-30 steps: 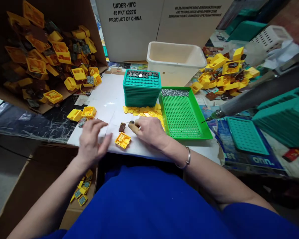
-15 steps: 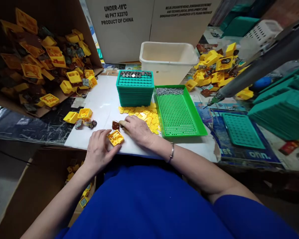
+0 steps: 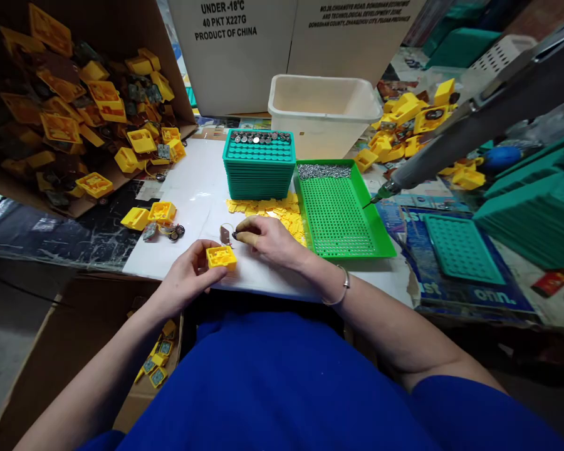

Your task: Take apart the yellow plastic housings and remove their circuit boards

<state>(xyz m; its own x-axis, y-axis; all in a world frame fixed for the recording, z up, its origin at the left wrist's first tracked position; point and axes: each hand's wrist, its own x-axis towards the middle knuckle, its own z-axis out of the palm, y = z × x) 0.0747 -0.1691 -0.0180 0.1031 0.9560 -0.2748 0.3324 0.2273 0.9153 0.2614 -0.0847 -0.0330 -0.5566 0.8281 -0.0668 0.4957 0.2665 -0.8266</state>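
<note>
My left hand [image 3: 195, 269] grips a small yellow plastic housing [image 3: 221, 257] between thumb and fingers, its hollow side facing up. Just beyond it my right hand [image 3: 270, 241] pinches a small dark round part [image 3: 235, 235], probably a little speaker. A brown circuit board [image 3: 224, 235] hangs on thin wires between the two hands, close to the housing. To the left, two more yellow housings [image 3: 162, 212] lie on the white board [image 3: 192, 175] with a grey square piece [image 3: 150, 232] and dark round parts [image 3: 176, 232] on wires.
Flat yellow pieces [image 3: 286, 216] lie before a stack of teal trays [image 3: 259, 178] topped with button cells. A green tray [image 3: 380, 241] holds small metal screws. An electric screwdriver [image 3: 404, 175] hangs at right. A carton [image 3: 178, 81] of yellow housings stands left, a white bin [image 3: 319, 131] behind.
My right hand has lifted slightly and drawn the small round part and brown board up from the white board. My left hand has tilted the housing and shifted it a little.
</note>
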